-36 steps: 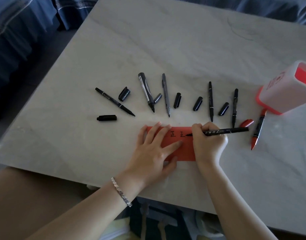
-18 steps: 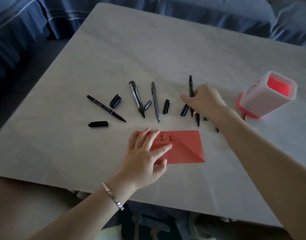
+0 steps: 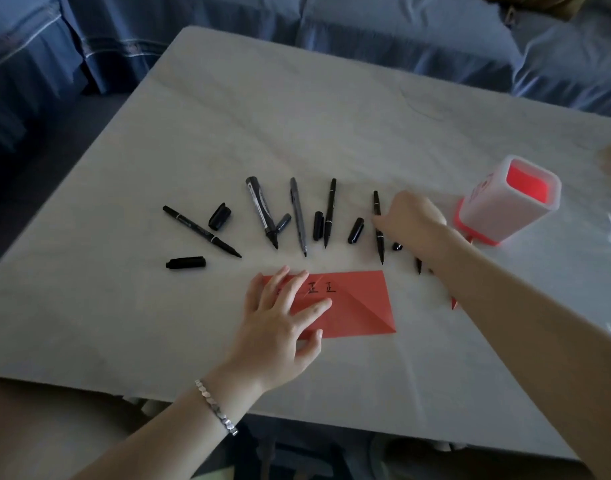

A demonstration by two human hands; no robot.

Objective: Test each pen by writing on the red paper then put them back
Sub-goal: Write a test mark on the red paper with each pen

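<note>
while left hand (image 3: 279,327) lies flat on creased red paper (image 3: 359,306), right hand (image 3: 411,220) meets slim pen (image 3: 376,206), grip unclear.

From my end I count five uncapped pens in full view on the surface (image 3: 227,116): thin black pen (image 3: 201,232), thick marker (image 3: 262,213), grey pen (image 3: 298,216), slim black pen (image 3: 329,213), fifth black pen (image 3: 379,244). A sixth black tip (image 3: 418,268) and one red tip (image 3: 453,303) show by the right forearm, about three o'clock from the single red paper (image 3: 359,306). Six loose caps (image 3: 219,216), one mostly hidden. One holder (image 3: 504,202). Two clear written characters (image 3: 312,288).
</note>
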